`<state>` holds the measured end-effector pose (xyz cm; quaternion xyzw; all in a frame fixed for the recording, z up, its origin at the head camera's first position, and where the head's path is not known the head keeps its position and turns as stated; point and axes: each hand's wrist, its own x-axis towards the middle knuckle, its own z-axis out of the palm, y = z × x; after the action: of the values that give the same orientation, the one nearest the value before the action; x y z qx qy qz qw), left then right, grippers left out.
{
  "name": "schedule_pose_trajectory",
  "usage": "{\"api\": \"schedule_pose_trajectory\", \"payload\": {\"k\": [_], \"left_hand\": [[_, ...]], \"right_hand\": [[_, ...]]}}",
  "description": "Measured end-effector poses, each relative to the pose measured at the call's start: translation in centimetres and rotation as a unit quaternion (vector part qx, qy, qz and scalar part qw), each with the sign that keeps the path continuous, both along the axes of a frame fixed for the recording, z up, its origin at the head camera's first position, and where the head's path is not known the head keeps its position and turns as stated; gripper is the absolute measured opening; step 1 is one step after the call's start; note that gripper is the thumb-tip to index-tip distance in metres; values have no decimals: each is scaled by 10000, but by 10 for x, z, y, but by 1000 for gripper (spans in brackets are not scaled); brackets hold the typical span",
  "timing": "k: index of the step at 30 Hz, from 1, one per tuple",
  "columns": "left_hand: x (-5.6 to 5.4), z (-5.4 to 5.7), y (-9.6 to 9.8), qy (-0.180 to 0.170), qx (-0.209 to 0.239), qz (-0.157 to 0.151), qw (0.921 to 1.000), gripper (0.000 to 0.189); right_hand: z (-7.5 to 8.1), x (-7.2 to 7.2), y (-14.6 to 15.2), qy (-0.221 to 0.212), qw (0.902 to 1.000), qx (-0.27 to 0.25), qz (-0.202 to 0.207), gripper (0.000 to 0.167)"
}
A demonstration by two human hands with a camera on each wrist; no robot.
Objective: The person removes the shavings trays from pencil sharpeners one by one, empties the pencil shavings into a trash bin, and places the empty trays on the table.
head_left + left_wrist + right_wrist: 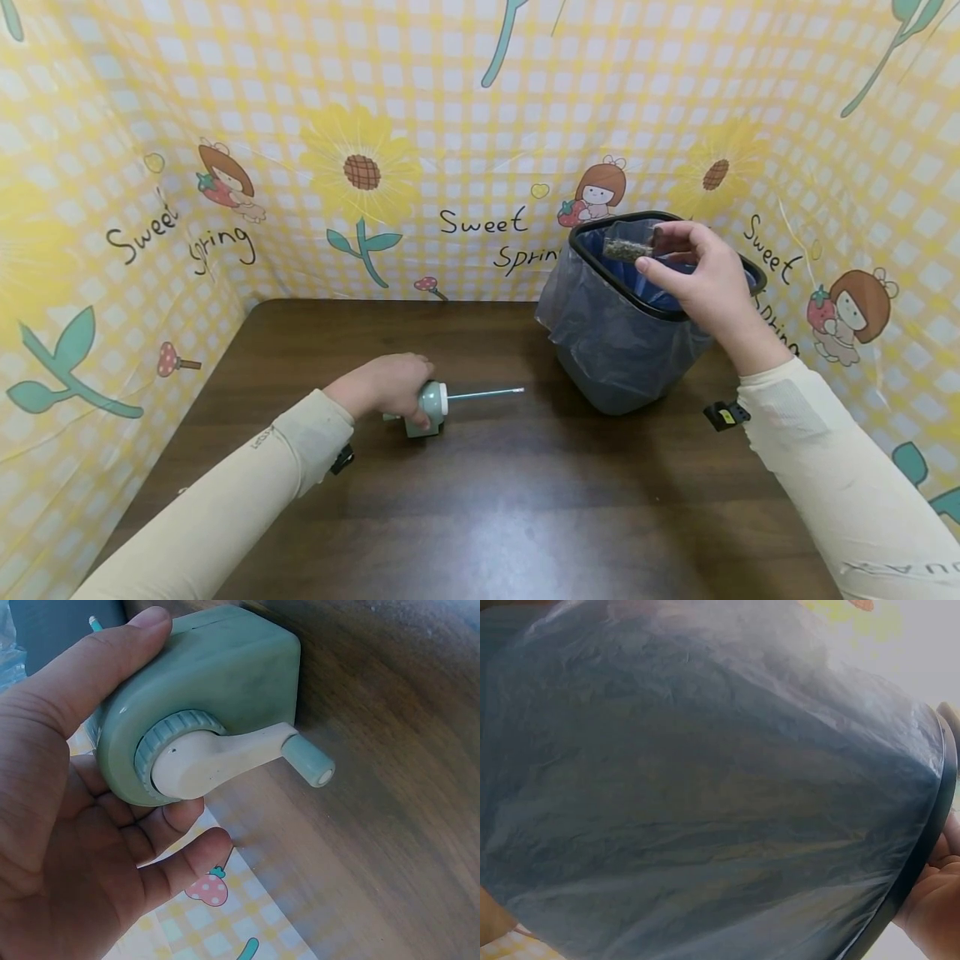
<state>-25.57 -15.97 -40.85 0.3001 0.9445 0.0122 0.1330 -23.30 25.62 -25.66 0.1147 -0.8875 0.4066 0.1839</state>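
My left hand [390,385] grips a green hand-crank pencil sharpener [217,682] on the brown table, thumb on one side and fingers curled on the other. Its white crank arm [225,757] ends in a green knob. From the sharpener's white front, a thin blue pencil [486,393] sticks out to the right. Over the mouth of a bin [611,367], my right hand [708,279] pinches a small clear shavings drawer [628,250] with dark shavings inside. In the right wrist view the bin's liner [690,787] fills most of the picture, and the hand shows only partly beyond the black rim.
The bin stands at the table's back right, its grey plastic liner hanging over the outside under a black rim ring [660,310]. A yellow checked cloth [450,150] with flowers and cartoon figures lines the back and both sides of the table [495,500].
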Motion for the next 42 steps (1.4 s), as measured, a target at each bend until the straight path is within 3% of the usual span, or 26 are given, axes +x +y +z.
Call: {"api": "schedule_pose_trajectory", "payload": {"k": [42], "left_hand": [[0, -2, -1, 65, -8, -10, 10000, 78]], "right_hand": [[3, -6, 14, -138, 9995, 207, -192, 62]]}}
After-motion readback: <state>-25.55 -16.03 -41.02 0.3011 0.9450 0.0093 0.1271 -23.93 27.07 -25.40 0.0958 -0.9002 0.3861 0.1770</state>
